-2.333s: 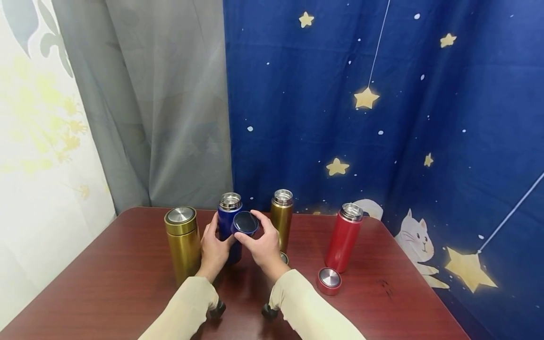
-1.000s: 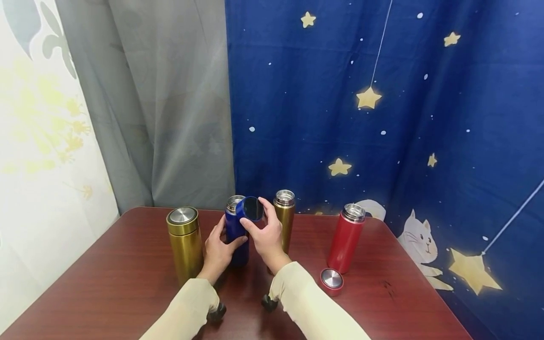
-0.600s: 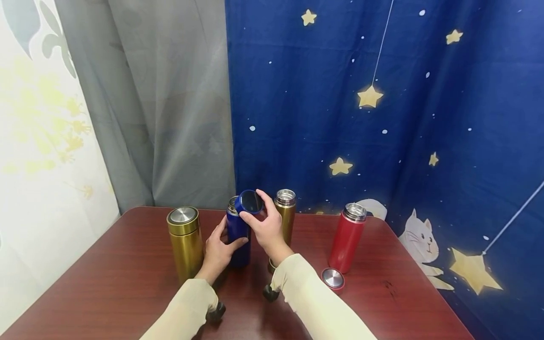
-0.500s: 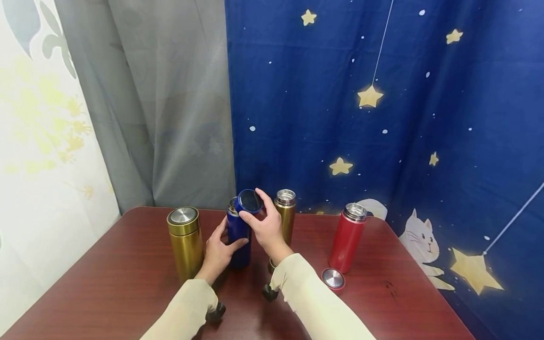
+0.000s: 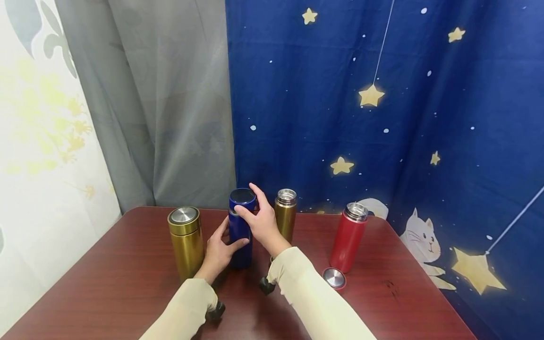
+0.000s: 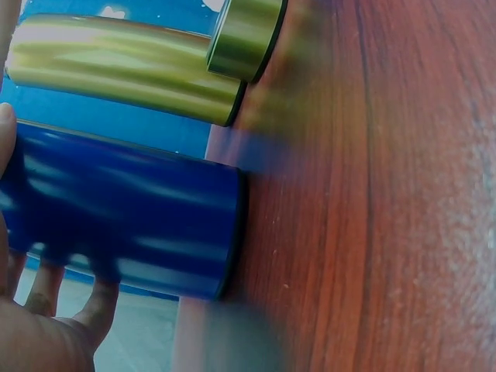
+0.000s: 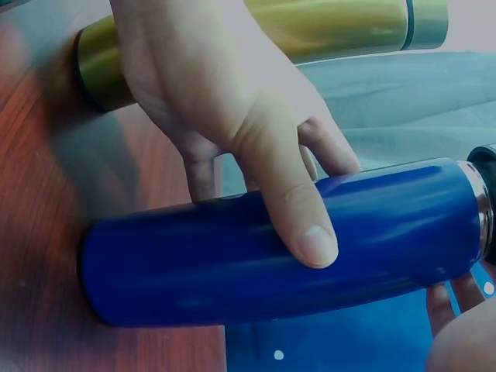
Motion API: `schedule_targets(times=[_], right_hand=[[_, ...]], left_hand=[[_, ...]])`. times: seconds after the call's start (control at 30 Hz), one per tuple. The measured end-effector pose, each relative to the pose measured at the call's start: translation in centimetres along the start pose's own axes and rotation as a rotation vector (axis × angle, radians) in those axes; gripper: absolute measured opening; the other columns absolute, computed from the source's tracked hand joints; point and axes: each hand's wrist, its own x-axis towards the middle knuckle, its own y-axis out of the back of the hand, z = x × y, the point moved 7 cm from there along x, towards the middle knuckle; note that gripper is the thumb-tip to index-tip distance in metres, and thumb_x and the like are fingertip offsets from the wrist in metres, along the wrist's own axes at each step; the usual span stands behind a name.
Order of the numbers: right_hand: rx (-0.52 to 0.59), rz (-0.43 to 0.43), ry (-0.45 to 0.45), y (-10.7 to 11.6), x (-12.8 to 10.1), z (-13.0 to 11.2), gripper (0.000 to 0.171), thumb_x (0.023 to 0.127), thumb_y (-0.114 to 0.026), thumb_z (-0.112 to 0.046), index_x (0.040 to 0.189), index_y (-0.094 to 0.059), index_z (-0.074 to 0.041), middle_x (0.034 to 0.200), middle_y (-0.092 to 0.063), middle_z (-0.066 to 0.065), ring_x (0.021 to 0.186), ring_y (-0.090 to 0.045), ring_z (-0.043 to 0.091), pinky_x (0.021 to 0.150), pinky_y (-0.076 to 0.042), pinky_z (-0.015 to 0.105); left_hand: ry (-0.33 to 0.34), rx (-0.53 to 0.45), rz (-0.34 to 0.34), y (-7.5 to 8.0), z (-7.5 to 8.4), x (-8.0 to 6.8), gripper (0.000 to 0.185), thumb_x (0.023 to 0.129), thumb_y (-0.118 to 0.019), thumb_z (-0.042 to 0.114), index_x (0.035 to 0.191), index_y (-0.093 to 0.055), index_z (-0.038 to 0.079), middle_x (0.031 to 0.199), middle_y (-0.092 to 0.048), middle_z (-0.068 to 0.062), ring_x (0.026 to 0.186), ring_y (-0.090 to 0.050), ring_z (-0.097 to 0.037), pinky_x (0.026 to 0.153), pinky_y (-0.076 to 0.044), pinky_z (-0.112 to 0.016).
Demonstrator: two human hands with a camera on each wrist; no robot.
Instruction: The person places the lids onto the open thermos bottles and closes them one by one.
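Observation:
Fingers and thumb of my left hand (image 5: pixel 218 248) wrap the body of an upright blue thermos (image 5: pixel 241 236) on the table. My right hand (image 5: pixel 265 224) holds the thermos's blue lid (image 5: pixel 242 196), dark on top, between thumb and fingers over the mouth. A strip of the silver neck (image 7: pixel 482 209) shows below the lid in the right wrist view. There the left hand's thumb lies along the blue body, and part of the right hand (image 7: pixel 465 333) appears at the lower right.
A gold thermos (image 5: pixel 185 245) with its lid on stands left. Right of the blue one are an uncapped gold thermos (image 5: pixel 285 217) and an uncapped red thermos (image 5: pixel 348 238). A red lid (image 5: pixel 334 278) lies before the red thermos; a gold lid (image 6: pixel 246 39) stands by the uncapped gold one.
The blue lid, tilted beside the thermos mouth before, has been raised and moved left and is now level over the mouth. The left hand keeps its grip on the body.

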Motion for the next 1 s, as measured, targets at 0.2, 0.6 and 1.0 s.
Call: schedule_targets(times=[0.2, 0.6, 1.0], right_hand=[[-0.024, -0.011, -0.003, 0.2, 0.2, -0.4, 0.064, 0.09, -0.071, -0.026, 0.146, -0.042, -0.017, 0.124, -0.062, 0.013, 0.101, -0.065, 0.024, 0.089, -0.052, 0.039], [-0.071, -0.063, -0.032, -0.1, 0.8, -0.5, 0.064, 0.092, -0.069, -0.029, 0.147, -0.039, -0.017, 0.13, -0.059, 0.013, 0.114, -0.06, 0.026, 0.097, -0.047, 0.041], [-0.057, -0.131, -0.085, -0.1, 0.8, 0.5, 0.063, 0.091, -0.07, -0.026, 0.146, -0.042, -0.016, 0.129, -0.06, 0.014, 0.113, -0.06, 0.028, 0.097, -0.047, 0.043]], left_hand=[[-0.003, 0.004, 0.002, 0.0, 0.1, 0.0, 0.089, 0.076, -0.085, 0.025, 0.15, -0.038, 0.015, 0.126, -0.062, -0.016, 0.103, -0.065, -0.034, 0.089, -0.051, -0.05], [0.018, -0.007, -0.009, 0.1, -0.2, 0.1, 0.088, 0.077, -0.084, 0.029, 0.151, -0.037, 0.016, 0.128, -0.06, -0.018, 0.106, -0.064, -0.035, 0.09, -0.05, -0.051], [-0.001, -0.001, -0.011, 0.0, -0.2, 0.1, 0.087, 0.077, -0.085, 0.025, 0.15, -0.038, 0.016, 0.123, -0.063, -0.019, 0.104, -0.065, -0.034, 0.088, -0.051, -0.051]])
